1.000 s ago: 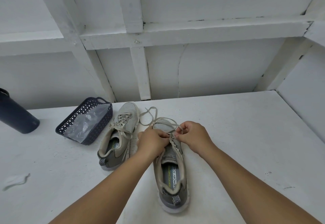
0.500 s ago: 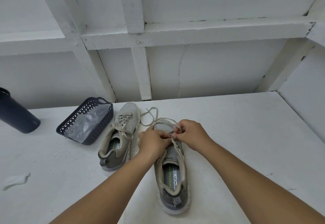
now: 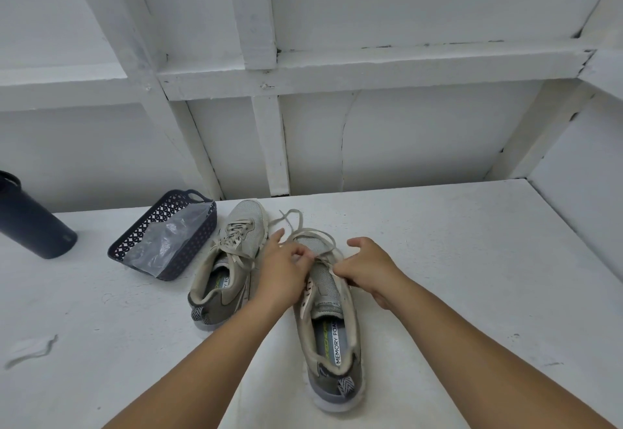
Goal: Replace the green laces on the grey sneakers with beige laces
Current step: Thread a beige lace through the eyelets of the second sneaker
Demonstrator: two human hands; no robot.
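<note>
Head view: both hands pinch the beige lace (image 3: 305, 231) over the near grey sneaker (image 3: 332, 324), left hand (image 3: 283, 268) at nine o'clock, right hand (image 3: 369, 268) at three; their fingertips are hidden. The white table (image 3: 438, 260) meets white panelled walls (image 3: 387, 17).

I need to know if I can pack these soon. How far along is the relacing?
The left sneaker looks laced in beige. On the near sneaker, both hands, left and right, pinch the beige lace at the lower eyelets. Upper eyelets remain empty.
</note>
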